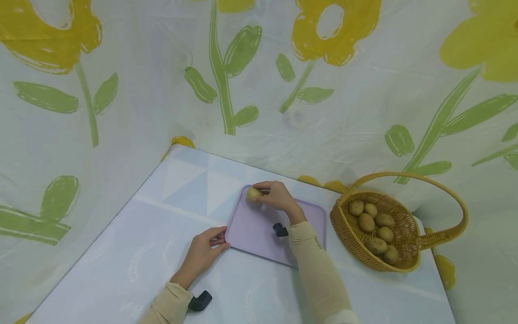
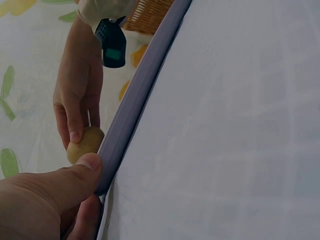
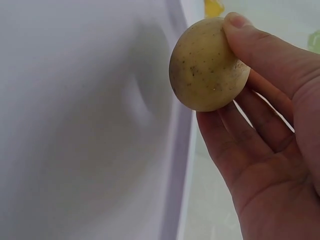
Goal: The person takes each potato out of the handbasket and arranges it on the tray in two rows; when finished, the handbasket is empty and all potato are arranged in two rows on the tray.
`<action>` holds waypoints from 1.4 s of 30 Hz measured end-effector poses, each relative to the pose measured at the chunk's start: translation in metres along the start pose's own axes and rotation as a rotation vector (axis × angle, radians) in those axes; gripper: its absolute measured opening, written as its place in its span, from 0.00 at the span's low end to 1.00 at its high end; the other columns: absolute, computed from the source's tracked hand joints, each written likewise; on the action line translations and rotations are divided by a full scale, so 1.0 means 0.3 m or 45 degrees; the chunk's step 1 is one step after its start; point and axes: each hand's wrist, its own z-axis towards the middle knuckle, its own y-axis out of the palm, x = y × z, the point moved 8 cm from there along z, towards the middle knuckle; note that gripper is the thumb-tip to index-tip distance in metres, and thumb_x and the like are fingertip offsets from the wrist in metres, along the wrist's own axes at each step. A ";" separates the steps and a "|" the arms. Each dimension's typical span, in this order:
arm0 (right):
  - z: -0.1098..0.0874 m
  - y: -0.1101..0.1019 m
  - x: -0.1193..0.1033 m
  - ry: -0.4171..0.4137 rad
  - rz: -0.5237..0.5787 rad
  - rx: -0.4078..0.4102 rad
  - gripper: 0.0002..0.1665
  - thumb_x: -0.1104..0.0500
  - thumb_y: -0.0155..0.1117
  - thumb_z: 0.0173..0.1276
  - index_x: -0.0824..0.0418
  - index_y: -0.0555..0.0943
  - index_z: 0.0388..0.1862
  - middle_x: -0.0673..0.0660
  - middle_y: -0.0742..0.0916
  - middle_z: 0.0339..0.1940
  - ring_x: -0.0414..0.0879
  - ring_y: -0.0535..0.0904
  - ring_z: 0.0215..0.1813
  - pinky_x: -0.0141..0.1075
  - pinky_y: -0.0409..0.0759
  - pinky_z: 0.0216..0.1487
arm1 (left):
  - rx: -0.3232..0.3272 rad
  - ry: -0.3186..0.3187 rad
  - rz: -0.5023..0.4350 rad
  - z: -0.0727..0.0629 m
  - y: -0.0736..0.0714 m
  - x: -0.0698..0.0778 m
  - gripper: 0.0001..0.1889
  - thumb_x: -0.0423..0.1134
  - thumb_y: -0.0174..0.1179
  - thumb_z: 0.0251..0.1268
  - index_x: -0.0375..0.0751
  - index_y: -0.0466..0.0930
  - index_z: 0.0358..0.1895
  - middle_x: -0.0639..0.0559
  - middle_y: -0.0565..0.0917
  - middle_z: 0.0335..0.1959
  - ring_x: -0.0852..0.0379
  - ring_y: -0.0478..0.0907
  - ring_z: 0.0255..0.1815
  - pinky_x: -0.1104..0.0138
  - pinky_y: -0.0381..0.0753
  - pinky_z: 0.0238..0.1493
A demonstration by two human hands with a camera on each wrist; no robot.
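Observation:
A potato [image 3: 207,67] is pinched between the thumb and fingers of my right hand [image 1: 277,196]. In the head view this potato [image 1: 253,194] is over the far left corner of a shallow lilac tray [image 1: 252,229]; whether it touches the tray cannot be told. My left hand [image 1: 204,249] grips the tray's near left corner. The left wrist view shows the thumb [image 2: 75,182] on the tray's rim [image 2: 132,110] and fingers curled beneath it. No other potato shows on the tray, though my right forearm hides part of its right side.
A wicker basket [image 1: 344,234] with a tall arched handle stands right of the tray, holding several potatoes [image 1: 376,245]. The table [image 1: 174,225] has a pale blue and white patterned cover. A flower-printed curtain [image 1: 154,90] hangs behind and to the left. Each wrist carries a dark device [image 1: 200,300].

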 end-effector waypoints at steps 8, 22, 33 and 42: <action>0.001 0.014 0.009 0.056 -0.067 -0.003 0.29 0.56 0.79 0.61 0.59 0.84 0.62 0.57 0.87 0.61 0.52 0.85 0.63 0.40 0.87 0.67 | -0.006 0.004 0.007 -0.002 0.002 0.005 0.25 0.27 0.76 0.53 0.34 0.84 0.58 0.47 0.87 0.40 0.51 0.89 0.45 0.73 0.92 0.51; 0.008 0.025 0.019 0.098 -0.132 -0.001 0.29 0.55 0.78 0.63 0.58 0.83 0.63 0.57 0.87 0.62 0.53 0.85 0.63 0.42 0.87 0.67 | -0.008 0.000 0.018 -0.005 0.003 0.016 0.25 0.27 0.75 0.54 0.33 0.84 0.58 0.47 0.87 0.41 0.50 0.89 0.46 0.69 0.92 0.51; 0.010 0.037 0.024 0.111 -0.121 -0.001 0.28 0.54 0.75 0.66 0.58 0.82 0.64 0.57 0.86 0.64 0.54 0.82 0.66 0.43 0.84 0.70 | -0.009 -0.009 0.015 -0.003 0.005 0.014 0.25 0.27 0.75 0.54 0.34 0.84 0.58 0.47 0.87 0.42 0.50 0.89 0.46 0.68 0.92 0.52; 0.012 0.035 0.014 0.067 -0.148 0.024 0.27 0.53 0.74 0.67 0.59 0.82 0.64 0.58 0.86 0.64 0.55 0.82 0.66 0.44 0.84 0.71 | -0.006 0.003 0.004 0.002 -0.001 0.007 0.25 0.28 0.76 0.53 0.33 0.84 0.58 0.46 0.87 0.40 0.50 0.89 0.46 0.72 0.92 0.51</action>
